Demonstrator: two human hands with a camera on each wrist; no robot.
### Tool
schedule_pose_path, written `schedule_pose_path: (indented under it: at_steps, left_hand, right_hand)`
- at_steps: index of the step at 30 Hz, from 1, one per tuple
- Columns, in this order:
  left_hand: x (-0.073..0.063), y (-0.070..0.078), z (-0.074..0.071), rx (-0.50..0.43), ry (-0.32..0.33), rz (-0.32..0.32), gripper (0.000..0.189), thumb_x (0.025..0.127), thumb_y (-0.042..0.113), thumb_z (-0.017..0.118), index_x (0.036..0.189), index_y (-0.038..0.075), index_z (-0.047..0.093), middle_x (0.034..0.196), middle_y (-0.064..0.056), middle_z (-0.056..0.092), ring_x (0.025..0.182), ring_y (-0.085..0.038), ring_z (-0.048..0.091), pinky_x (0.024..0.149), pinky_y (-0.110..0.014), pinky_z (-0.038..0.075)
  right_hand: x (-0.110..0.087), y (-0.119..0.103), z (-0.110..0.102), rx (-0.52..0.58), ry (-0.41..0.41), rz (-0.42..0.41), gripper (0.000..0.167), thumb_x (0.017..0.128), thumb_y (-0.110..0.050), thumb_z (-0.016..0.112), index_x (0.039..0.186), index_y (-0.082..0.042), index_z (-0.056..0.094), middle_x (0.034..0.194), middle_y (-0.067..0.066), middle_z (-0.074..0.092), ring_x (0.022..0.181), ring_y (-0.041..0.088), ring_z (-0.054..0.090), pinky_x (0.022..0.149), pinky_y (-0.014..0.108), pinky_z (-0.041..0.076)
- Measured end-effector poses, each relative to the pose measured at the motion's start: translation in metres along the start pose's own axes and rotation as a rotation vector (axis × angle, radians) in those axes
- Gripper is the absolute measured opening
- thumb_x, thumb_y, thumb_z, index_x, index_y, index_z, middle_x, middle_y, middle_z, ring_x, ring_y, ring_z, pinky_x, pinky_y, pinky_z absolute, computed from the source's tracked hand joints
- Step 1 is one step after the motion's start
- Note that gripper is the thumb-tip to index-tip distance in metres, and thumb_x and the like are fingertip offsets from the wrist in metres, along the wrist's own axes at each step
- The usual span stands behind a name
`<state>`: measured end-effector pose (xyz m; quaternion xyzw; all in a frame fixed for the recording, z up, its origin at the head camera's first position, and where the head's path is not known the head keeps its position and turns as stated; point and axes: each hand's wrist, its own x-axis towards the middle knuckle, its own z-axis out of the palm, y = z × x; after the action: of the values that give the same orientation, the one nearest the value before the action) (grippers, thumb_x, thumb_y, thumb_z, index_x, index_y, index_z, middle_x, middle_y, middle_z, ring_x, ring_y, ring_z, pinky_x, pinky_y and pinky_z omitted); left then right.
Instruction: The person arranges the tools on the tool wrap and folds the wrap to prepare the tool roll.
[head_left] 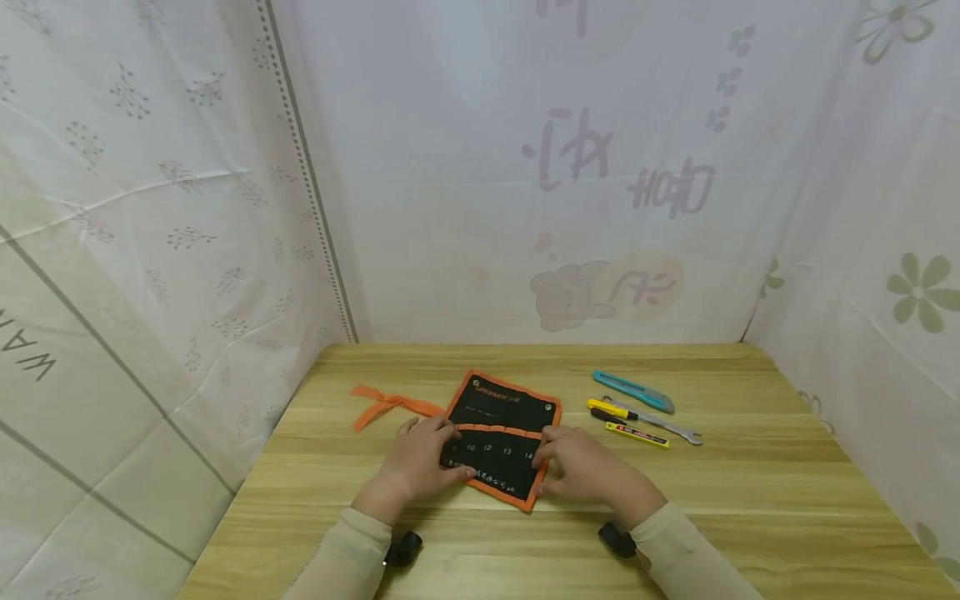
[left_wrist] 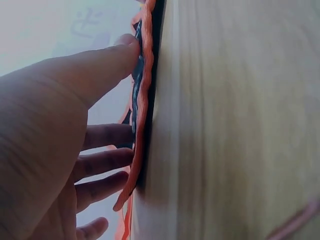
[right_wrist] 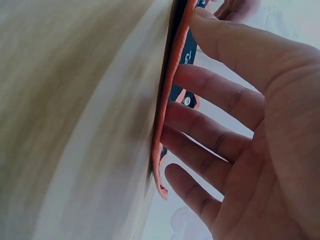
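A black fabric tool pouch (head_left: 491, 460) with orange trim and a row of numbered pockets lies flat and slightly turned on the table in the head view. My left hand (head_left: 423, 462) touches its left side, thumb near the lower edge. On the opposite side, the fingers of my right hand (head_left: 585, 467) touch the orange border. In the left wrist view, the fingers are spread and fairly straight against the pouch edge (left_wrist: 142, 100). The right wrist view shows similarly extended fingertips along the orange trim (right_wrist: 172, 75). Neither hand visibly grips the pouch.
Orange ties (head_left: 386, 402) trail from the pouch's left side. To its right lie a teal utility knife (head_left: 633, 392), a yellow-handled tool (head_left: 609, 408), an open-ended wrench (head_left: 681, 432) and a narrow yellow-and-black item (head_left: 637, 435). Fabric curtains (head_left: 465, 208) surround the wooden table (head_left: 750, 533).
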<state>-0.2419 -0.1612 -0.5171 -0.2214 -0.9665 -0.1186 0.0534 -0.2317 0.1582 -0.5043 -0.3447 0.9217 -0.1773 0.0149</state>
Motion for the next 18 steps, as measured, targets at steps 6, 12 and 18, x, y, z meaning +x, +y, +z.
schedule_pose_path:
  at_steps: [6,12,18]
  left_hand:
    - [0.0,0.001,0.001,0.007,-0.003,0.0,0.073,0.082,0.074,0.076,0.129,0.02,0.068,0.133,-0.002,0.062,0.127,-0.027,0.057,0.12,-0.058,0.027]
    - [0.0,0.001,0.001,-0.004,-0.007,0.025,0.07,0.081,0.069,0.079,0.129,0.019,0.066,0.137,-0.002,0.06,0.13,-0.028,0.056,0.119,-0.061,0.026]
    - [0.0,0.0,0.001,-0.039,-0.021,0.076,0.065,0.084,0.058,0.082,0.132,0.016,0.068,0.148,-0.006,0.057,0.142,-0.029,0.048,0.12,-0.058,0.028]
  right_hand:
    - [0.002,-0.001,0.001,0.013,0.008,-0.011,0.024,0.087,-0.039,0.087,0.106,-0.026,0.081,0.101,-0.016,0.057,0.092,0.006,0.053,0.094,0.043,0.046]
    - [0.003,0.006,-0.001,0.047,0.092,0.042,0.025,0.093,-0.032,0.083,0.114,-0.019,0.078,0.123,-0.004,0.064,0.116,0.021,0.058,0.103,0.052,0.046]
    - [0.002,0.018,-0.001,0.032,0.112,0.149,0.039,0.098,-0.031,0.078,0.132,-0.014,0.072,0.157,0.012,0.049,0.143,0.036,0.045,0.114,0.065,0.034]
